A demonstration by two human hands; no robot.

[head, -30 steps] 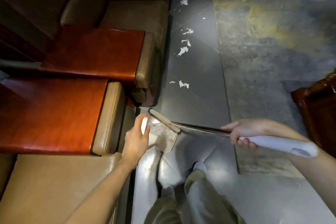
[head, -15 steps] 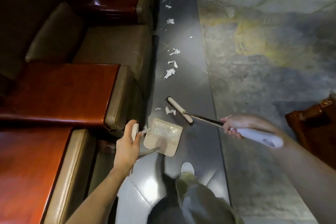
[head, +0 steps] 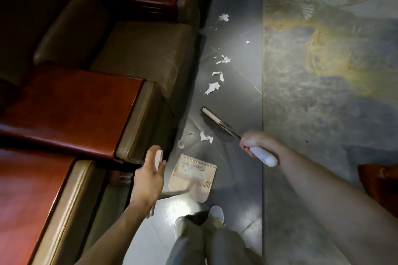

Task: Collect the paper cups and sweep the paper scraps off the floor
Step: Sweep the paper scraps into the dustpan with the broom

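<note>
Glossy dark floor tiles (head: pixel 237 28) are running past padded tan seats (head: pixel 142 54) with polished red-brown wooden armrests (head: pixel 73 107). Left hand (head: pixel 148 176) is gripping the cream dustpan handle (head: pixel 159 157), the flat ridged dustpan (head: pixel 192 175) resting on the tile and holding pale debris. Right hand (head: pixel 253 143) is clenching the white brush grip (head: pixel 263 157), its narrow brush head (head: pixel 210 115) lying just beyond three torn white paper scraps (head: pixel 203 136). More ragged scraps (head: pixel 212 87) are trailing farther along the seats.
</note>
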